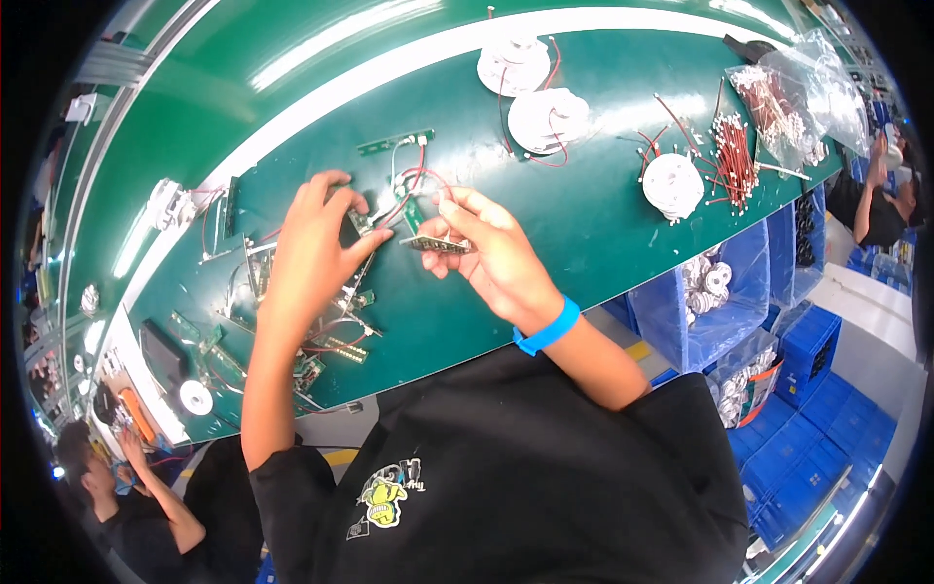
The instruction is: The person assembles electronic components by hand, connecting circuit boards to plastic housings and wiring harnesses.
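My right hand (501, 255), with a blue band at the wrist, pinches a small circuit board (443, 245) between thumb and fingers. Red and white wires (418, 175) run from around it to a narrow green strip board (397, 143) lying beyond. To its left, my left hand (313, 229) curls thumb and fingers around another small board (361, 222); its grip is partly hidden. Beneath and beside my left forearm lies a tangle of wired circuit boards (336, 346) on the green table (467, 321).
White round units with wires (550, 122) stand at the back. Another white round unit (672, 187) sits at right, beside a bundle of red wires (735, 165) and clear plastic bags (798, 92). Blue bins (715, 311) stand off the right edge. A co-worker (146, 496) is at lower left.
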Motion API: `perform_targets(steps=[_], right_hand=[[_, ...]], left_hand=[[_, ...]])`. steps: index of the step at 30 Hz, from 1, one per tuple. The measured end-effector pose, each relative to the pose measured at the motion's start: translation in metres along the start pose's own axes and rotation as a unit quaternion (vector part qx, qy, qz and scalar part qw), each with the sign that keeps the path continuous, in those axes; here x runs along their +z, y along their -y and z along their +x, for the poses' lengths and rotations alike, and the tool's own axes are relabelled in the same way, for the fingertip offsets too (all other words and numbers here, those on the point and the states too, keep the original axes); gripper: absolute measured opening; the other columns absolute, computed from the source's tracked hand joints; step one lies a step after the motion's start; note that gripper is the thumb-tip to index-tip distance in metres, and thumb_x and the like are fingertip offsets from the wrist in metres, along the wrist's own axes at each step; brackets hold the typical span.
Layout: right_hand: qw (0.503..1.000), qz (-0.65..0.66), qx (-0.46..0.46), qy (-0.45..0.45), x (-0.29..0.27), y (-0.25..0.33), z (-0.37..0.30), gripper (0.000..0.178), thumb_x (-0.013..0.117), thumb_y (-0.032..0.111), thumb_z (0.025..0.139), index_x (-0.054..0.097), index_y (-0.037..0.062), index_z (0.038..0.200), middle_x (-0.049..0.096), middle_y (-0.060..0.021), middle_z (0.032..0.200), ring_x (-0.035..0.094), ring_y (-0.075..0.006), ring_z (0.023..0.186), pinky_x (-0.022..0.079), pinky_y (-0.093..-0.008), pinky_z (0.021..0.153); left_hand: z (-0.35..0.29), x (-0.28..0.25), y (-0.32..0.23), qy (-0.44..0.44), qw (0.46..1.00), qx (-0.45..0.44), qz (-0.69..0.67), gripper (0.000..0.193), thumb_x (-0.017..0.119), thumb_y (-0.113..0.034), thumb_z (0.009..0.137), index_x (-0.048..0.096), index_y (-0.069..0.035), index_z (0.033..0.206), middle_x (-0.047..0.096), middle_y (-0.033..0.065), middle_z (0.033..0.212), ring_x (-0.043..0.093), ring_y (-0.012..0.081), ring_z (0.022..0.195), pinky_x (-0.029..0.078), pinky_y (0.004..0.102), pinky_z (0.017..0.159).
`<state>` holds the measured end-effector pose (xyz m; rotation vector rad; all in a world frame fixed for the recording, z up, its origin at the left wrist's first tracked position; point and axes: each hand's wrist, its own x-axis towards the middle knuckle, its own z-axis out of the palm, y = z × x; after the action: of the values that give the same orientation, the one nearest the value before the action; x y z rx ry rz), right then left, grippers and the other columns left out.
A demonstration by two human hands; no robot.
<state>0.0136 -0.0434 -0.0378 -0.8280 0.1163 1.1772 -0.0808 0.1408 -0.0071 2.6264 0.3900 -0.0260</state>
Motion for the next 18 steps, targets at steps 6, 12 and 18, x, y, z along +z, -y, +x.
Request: perform_targets(steps=[6, 12, 18], right_hand=[[0.972, -0.1, -0.209, 0.039, 0.004, -0.027, 0.006, 0.019, 0.047, 0.015, 0.099, 0.049, 0.0022, 0.113, 0.061, -0.0113, 0.107, 0.061, -0.0163, 0.086, 0.048, -0.03, 0.078], [0.937, -0.251, -0.199, 0.138, -0.003, -0.002, 0.0, 0.02, 0.043, -0.006, 0.09, 0.053, -0.0005, 0.107, 0.051, -0.0084, 0.103, 0.054, -0.0117, 0.084, 0.048, -0.0278, 0.072], [0.896, -0.337, -0.225, 0.182, -0.015, 0.004, 0.002, 0.024, 0.04, -0.008, 0.086, 0.052, -0.003, 0.106, 0.052, -0.0089, 0.111, 0.05, -0.0113, 0.077, 0.046, -0.0266, 0.071]], left_hand=[[-0.003, 0.01, -0.003, 0.006, 0.999, 0.026, -0.028, 0.03, 0.077, -0.017, 0.073, 0.057, -0.002, 0.09, 0.051, 0.0173, 0.125, 0.049, 0.0367, 0.117, 0.041, 0.0424, 0.096], [0.001, -0.002, 0.003, 0.13, 0.977, 0.085, -0.144, 0.06, 0.074, -0.016, 0.077, 0.047, -0.004, 0.129, 0.051, 0.0161, 0.13, 0.042, 0.0289, 0.129, 0.031, 0.04, 0.109], [0.031, 0.006, 0.017, 0.074, 0.823, -0.085, -0.557, 0.051, 0.06, -0.027, 0.092, 0.044, 0.005, 0.128, 0.051, 0.0164, 0.131, 0.047, 0.0271, 0.127, 0.033, 0.04, 0.108]])
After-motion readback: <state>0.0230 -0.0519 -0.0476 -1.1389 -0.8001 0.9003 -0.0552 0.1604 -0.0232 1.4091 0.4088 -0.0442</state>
